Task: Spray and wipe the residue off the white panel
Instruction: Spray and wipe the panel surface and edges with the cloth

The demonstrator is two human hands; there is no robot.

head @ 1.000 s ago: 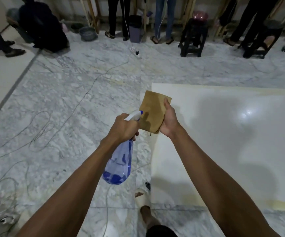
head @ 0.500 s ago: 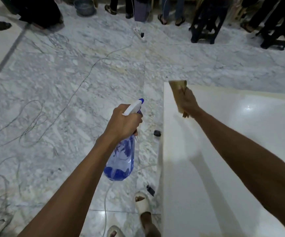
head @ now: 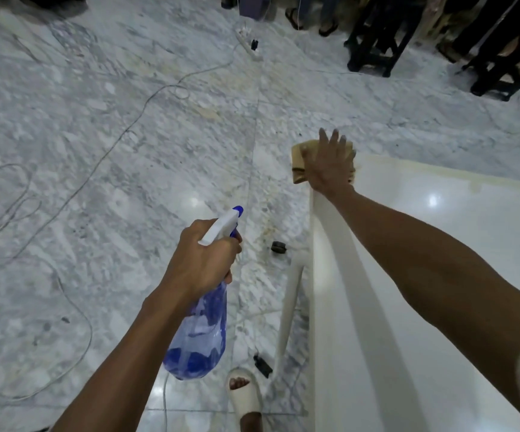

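The white panel [head: 439, 275] fills the right side, glossy, with a yellowish residue band [head: 424, 176] along its far edge. My right hand [head: 330, 163] lies flat with straight fingers on a tan cloth [head: 297, 163], pressing it onto the panel's far left corner. My left hand [head: 202, 260] grips the neck of a blue translucent spray bottle [head: 198, 338] with a white trigger head, held over the floor left of the panel, nozzle pointing away.
Grey marble floor [head: 112, 135] with loose cables [head: 9, 213] at left. A white panel leg [head: 290, 310] and small dark objects [head: 278, 247] stand beside the panel's edge. My sandalled foot [head: 243, 394] is below. Dark stools [head: 374, 35] and people's legs line the far side.
My right hand has gone from gripping the cloth upright to laying it flat on the panel's far corner. The view has tilted down and closer. The bottle stays in my left hand.
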